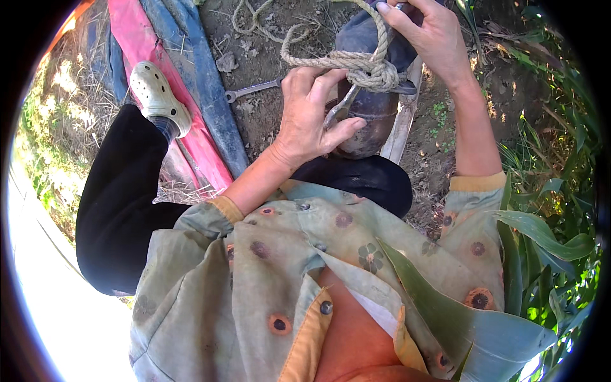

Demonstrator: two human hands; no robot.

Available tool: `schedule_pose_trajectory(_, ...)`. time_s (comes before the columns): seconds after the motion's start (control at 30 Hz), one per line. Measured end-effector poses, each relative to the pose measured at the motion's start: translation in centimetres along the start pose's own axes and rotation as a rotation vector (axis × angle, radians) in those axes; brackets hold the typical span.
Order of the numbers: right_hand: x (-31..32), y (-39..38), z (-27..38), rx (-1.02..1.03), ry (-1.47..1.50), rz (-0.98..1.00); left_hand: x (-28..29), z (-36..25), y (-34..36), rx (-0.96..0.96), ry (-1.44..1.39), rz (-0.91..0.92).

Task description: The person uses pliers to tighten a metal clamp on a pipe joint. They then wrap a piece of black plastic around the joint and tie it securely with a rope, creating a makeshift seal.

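Note:
A dark, rounded metal body, worn and scuffed, lies in front of me with a thick beige rope knotted around it. My left hand is bent at its near left side, fingers curled, thumb stretched toward the body. A curved metal piece shows between that thumb and the index finger. A spanner runs under the curled fingers; whether they grip it I cannot tell. At the body's far end my right hand pinches something small, mostly hidden, by the top edge.
Loose rope trails over the bare soil at the far side. Red cloth and blue cloth lie at the left, my pale clog on the red one. A wooden board runs beside the body. Green leaves crowd the right.

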State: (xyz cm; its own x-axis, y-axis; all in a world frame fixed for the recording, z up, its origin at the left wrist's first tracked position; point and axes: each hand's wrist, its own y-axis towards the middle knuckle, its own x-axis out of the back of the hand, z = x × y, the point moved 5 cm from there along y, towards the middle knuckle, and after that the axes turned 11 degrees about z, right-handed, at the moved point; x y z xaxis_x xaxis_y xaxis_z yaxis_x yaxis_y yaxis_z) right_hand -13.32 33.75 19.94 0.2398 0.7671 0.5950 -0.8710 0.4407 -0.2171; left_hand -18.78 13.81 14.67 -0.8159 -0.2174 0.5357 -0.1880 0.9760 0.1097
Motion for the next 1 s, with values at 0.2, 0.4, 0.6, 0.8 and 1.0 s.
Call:
schedule_pose_trajectory(0.2,0.0,-0.2,-0.8,0.07,-0.117,-0.144,-0.1,0.0,0.0,-0.122,-0.118,-0.086)
schedule_pose_trajectory(0.4,-1.1,-0.8,-0.8,0.111,-0.106,-0.38,0.3,-1.7,0.0,0.08,-0.29,-0.223)
schedule_pose_trajectory(0.6,-0.7,-1.9,-0.6,-0.068,-0.145,-0.364,1.6,-0.8,1.6,0.058,0.2,-0.087)
schedule_pose_trajectory(0.8,0.5,-4.0,-0.3,0.01,-0.147,-0.469,3.2,-0.1,3.8,-0.193,0.476,0.043)
schedule_pose_trajectory(1.0,0.3,-5.0,-1.7,-0.077,-0.004,-0.523,3.7,-0.4,5.5,-0.333,0.361,0.113)
